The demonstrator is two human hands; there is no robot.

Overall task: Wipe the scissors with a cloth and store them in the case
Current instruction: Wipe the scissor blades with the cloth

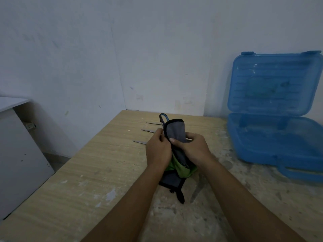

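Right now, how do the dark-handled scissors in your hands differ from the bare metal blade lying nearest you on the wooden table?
The dark-handled scissors stand upright, loop on top, held off the wooden table; the bare metal blade lies flat, tip pointing left. The scissors' blades are hidden in the grey cloth; the table blade is uncovered, its handle behind the left hand. Neither is in the blue plastic case.

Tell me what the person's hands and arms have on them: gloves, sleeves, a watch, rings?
Nothing that shows. The left hand and right hand are bare, without gloves; no rings visible. The left forearm and right forearm are bare to the frame edge: no sleeves, watch or band.
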